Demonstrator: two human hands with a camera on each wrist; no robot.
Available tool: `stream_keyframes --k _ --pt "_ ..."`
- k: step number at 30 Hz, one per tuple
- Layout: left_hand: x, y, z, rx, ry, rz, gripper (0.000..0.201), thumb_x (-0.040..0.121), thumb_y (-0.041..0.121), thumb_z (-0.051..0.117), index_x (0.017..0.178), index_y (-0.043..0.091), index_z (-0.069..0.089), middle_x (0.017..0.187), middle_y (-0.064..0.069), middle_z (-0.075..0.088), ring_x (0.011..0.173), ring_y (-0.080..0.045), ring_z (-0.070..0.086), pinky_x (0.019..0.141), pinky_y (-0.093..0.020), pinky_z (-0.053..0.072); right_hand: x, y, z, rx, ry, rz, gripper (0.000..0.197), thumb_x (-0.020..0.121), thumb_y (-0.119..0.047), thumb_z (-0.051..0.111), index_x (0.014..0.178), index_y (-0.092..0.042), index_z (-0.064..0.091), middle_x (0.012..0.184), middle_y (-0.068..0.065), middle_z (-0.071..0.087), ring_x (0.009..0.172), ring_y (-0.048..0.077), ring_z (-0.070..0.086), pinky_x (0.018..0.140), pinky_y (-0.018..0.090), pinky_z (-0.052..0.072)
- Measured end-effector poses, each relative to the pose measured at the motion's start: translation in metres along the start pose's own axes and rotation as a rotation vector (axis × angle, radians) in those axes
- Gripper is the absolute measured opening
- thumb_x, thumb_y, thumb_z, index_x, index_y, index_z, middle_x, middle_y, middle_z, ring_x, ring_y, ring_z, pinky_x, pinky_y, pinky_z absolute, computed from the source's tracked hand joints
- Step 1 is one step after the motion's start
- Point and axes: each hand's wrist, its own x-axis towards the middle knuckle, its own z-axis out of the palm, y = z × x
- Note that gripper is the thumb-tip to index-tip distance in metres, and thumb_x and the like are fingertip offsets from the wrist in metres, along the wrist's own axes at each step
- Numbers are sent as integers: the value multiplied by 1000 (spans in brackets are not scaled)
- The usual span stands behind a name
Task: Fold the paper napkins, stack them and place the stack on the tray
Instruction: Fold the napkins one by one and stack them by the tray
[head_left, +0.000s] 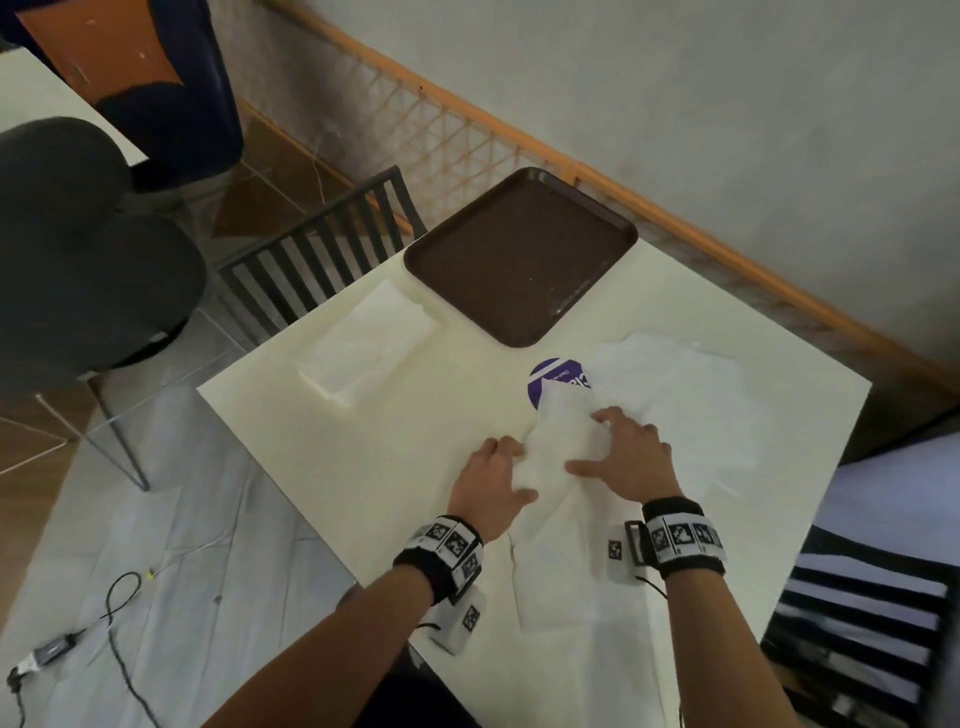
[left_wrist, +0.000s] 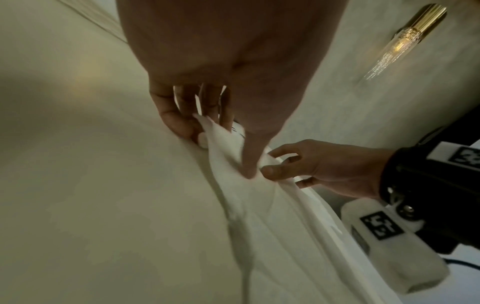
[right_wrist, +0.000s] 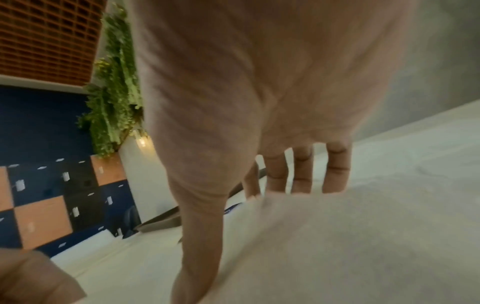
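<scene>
A white paper napkin (head_left: 558, 452) lies rumpled on the cream table (head_left: 363, 493), with both my hands on it. My left hand (head_left: 493, 478) pinches its left edge; in the left wrist view the fingers (left_wrist: 179, 121) curl behind the edge and the thumb (left_wrist: 249, 164) presses on top. My right hand (head_left: 623, 452) lies over its right side, a raised fold held between thumb and fingers (right_wrist: 302, 170), whose tips are hidden. A folded napkin stack (head_left: 369, 343) sits at the far left. The brown tray (head_left: 519, 254) stands bare at the far edge. Loose unfolded napkins (head_left: 675, 395) are spread to the right.
A round purple sticker (head_left: 553, 379) on the table is partly covered by the napkin. A dark slatted chair (head_left: 322, 254) stands past the table's far left corner, another (head_left: 857, 623) at the right. An orange lattice rail (head_left: 467, 135) runs along the wall.
</scene>
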Motion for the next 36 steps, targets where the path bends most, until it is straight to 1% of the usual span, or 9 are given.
stream_keyframes --k 5,8,10,15,20,23,27,31,36 --pt "-1 -8 -5 -46 112 75 55 84 31 85 133 23 61 124 5 48 114 -24 59 105 -45 50 -12 11 -14 302 139 -152 31 93 -52 79 84 -26 64 79 -8 67 80 23 64 76 38 50" --pt "-6 2 -22 -159 164 105 70 84 56 82 142 29 55 133 7 51 123 -16 54 109 -33 45 -44 -8 -48 466 170 -303 19 97 -43 80 88 -29 71 88 -11 74 86 8 67 78 28 49" --pt "-12 20 -41 -357 96 74 80 84 68 77 149 36 45 135 11 55 124 -6 56 109 -28 46 -65 -23 -74 578 138 -387 20 102 -41 75 95 -23 74 93 -6 76 89 16 70 81 33 52" --pt "-32 65 -82 -857 -97 50 75 93 57 61 159 43 31 128 18 65 113 16 62 107 -26 48 -97 -46 -117 933 285 -429 17 106 -32 71 101 -16 74 87 6 77 77 23 69 74 40 54" --pt "-32 78 -95 -1199 -49 47 70 95 36 74 157 39 41 129 -10 75 127 -33 69 115 -60 47 -95 -42 -109 1062 506 -253 19 105 -40 72 98 -22 74 82 23 68 68 27 53 68 38 45" --pt "-34 75 -104 -1140 -42 92 74 94 34 80 155 49 41 131 -8 72 127 -37 67 110 -60 51 -88 -36 -91 1060 579 -127 19 104 -45 71 95 -28 73 77 16 71 67 19 53 68 36 45" --pt "-34 68 -109 -879 2 190 68 83 2 89 141 26 63 117 -10 79 111 -33 76 97 -55 61 -82 -35 -72 1035 597 -29 14 102 -46 73 99 -33 71 66 5 68 61 16 50 65 38 45" --pt "-28 54 -110 -654 23 230 37 81 8 92 115 19 81 115 1 80 106 -25 77 100 -55 58 -85 -44 -67 1056 568 -28 23 101 -41 76 119 -43 63 86 26 72 67 20 55 66 36 49" --pt "-20 33 -119 -474 196 211 21 86 24 89 104 34 84 105 14 80 106 -15 72 99 -50 55 -87 -50 -74 839 235 -269 54 78 -23 98 121 -38 70 103 -14 78 85 10 70 76 23 57"
